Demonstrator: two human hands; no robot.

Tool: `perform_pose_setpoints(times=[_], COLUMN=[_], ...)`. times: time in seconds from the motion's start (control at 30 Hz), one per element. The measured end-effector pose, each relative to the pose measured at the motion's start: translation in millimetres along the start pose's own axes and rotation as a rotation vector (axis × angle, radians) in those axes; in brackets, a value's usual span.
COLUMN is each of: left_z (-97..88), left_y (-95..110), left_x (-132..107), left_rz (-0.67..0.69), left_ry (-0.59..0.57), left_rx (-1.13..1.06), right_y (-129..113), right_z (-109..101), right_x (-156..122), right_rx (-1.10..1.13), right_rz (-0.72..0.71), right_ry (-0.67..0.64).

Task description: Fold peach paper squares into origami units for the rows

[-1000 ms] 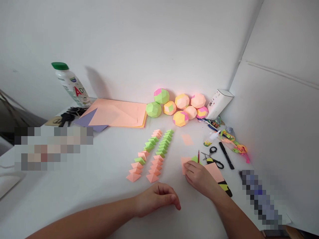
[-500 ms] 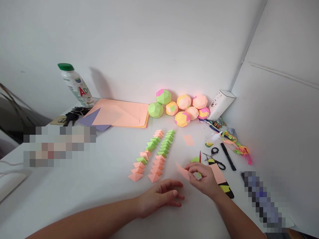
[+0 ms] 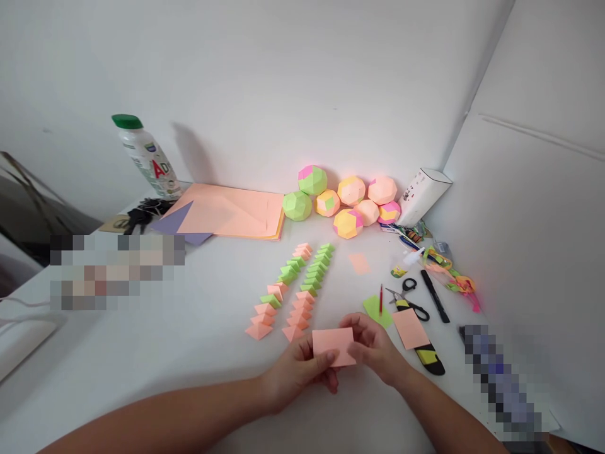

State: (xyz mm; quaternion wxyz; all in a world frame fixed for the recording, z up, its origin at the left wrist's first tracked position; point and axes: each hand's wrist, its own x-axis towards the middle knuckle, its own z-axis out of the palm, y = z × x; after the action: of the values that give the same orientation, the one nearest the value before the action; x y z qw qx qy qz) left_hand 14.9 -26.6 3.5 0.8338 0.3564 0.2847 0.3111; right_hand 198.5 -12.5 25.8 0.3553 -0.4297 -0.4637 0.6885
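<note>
Both hands hold one small pink paper square (image 3: 333,345) just above the white table (image 3: 155,353). My left hand (image 3: 297,372) pinches its lower left edge with thumb and fingers. My right hand (image 3: 375,350) grips its right edge. Just beyond the paper lie two rows of folded pink and green paper pieces (image 3: 295,287). To the right of my right hand lie a green paper square (image 3: 378,310) and another pink square (image 3: 410,328).
Several paper balls (image 3: 347,202) sit by the wall, next to a white box (image 3: 423,195). Pink sheets (image 3: 227,211), a bottle (image 3: 144,157) and keys (image 3: 142,211) lie at the back left. Scissors (image 3: 409,296), a black pen (image 3: 435,295) and a yellow-black cutter (image 3: 428,356) lie on the right.
My right hand lifted the pink square off the table and brought it left. My left hand rose from the table and took hold of its other edge.
</note>
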Motion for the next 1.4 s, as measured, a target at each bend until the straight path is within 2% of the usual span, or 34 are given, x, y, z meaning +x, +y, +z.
perform_pose_setpoints(times=[0.17, 0.43, 0.57, 0.73, 0.87, 0.93, 1.0, 1.13, 1.27, 1.33, 1.4], left_z=[3.4, 2.2, 0.3, 0.7, 0.0, -1.7, -4.1, -10.4, -14.8, -14.3, -11.5], left_y=[-3, -5, -8, -8, -7, -5, -1, 9, 14, 13, 10], left_x=[-3, -4, -3, -2, -1, -1, 0, 1, 3, 4, 5], left_rz=[0.051, 0.055, 0.033, 0.004, -0.025, -0.061, -0.106, -0.183, -0.279, -0.281, -0.239], left_ry=[0.059, 0.082, 0.089, 0.074, 0.053, 0.013, -0.048, -0.13, -0.181, -0.179, -0.137], left_rx=[0.144, 0.181, 0.115, 0.035, 0.009, 0.004, -0.005, -0.035, -0.007, -0.01, -0.031], right_y=[1, 3, 2, -1, -6, -13, -22, -31, -25, -19, -15], right_z=[1, -7, -11, -7, -15, -22, -28, -26, -19, -19, -19], right_x=[-1, 2, 2, 0, -2, -4, -6, -7, -3, -1, 1], right_rx=[-0.109, -0.292, -0.37, -0.286, -0.465, -0.544, -0.585, -0.61, -0.75, -0.765, -0.755], right_rz=[0.079, 0.163, 0.203, 0.166, 0.217, 0.226, 0.137, -0.152, -0.377, -0.446, -0.478], right_ry=[-0.016, -0.015, -0.111, -0.235, -0.29, -0.381, -0.397, -0.304, -0.441, -0.473, -0.412])
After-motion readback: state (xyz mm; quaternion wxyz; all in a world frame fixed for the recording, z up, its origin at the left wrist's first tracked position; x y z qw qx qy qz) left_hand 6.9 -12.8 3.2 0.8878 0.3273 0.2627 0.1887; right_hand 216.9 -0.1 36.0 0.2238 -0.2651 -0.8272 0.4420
